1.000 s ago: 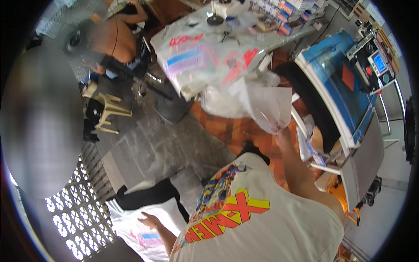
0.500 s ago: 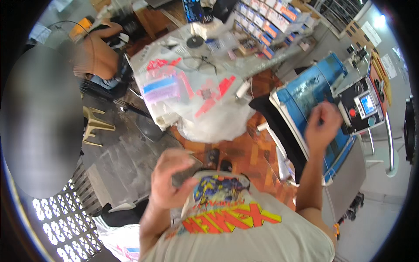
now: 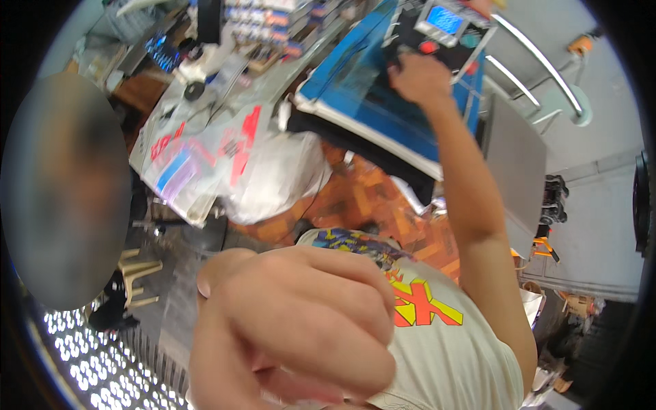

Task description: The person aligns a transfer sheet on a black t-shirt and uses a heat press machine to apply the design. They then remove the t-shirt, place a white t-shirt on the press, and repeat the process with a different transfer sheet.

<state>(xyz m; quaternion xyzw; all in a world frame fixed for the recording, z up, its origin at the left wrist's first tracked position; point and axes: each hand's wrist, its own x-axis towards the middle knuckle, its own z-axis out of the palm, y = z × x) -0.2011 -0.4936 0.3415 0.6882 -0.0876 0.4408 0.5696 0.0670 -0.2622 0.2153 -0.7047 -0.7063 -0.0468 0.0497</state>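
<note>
My left hand (image 3: 294,328) is raised very close to the camera, its fingers curled into a fist with nothing visible in it. My right arm stretches up and away to a blue flat-topped machine (image 3: 362,102). My right hand (image 3: 418,76) closes on a black handle (image 3: 395,60) at the machine's top, just below its grey control box with a small lit screen (image 3: 444,19). Below the hands I see my white shirt with a red and yellow print (image 3: 424,307).
A table (image 3: 205,157) to the left carries clear plastic bags with red and blue prints, and a white bag (image 3: 273,184) hangs at its edge. Shelves of small boxes (image 3: 273,20) stand behind. A grey panel (image 3: 512,164) is on the right, with orange floor tiles (image 3: 355,198) below. A person's blurred shape (image 3: 61,191) is at far left.
My right hand has gone up from above the blue machine to the black handle by the control box. My left hand has risen close to the camera and closed.
</note>
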